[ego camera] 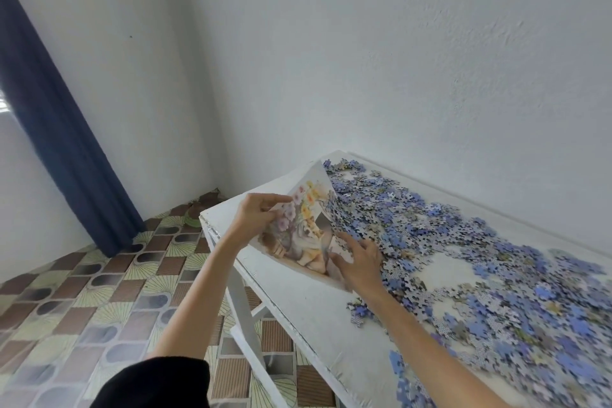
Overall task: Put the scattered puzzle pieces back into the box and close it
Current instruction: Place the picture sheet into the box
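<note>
Left hand (261,217) grips the tilted puzzle box (298,242) at its left edge. Right hand (361,258), fingers straight, nearer to the puzzle pieces (463,242) heaped just right of box, touching them.

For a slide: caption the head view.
Left hand tilts flower-printed cardboard box on white table; right hand beside scattered blue jigsaw pieces.
</note>
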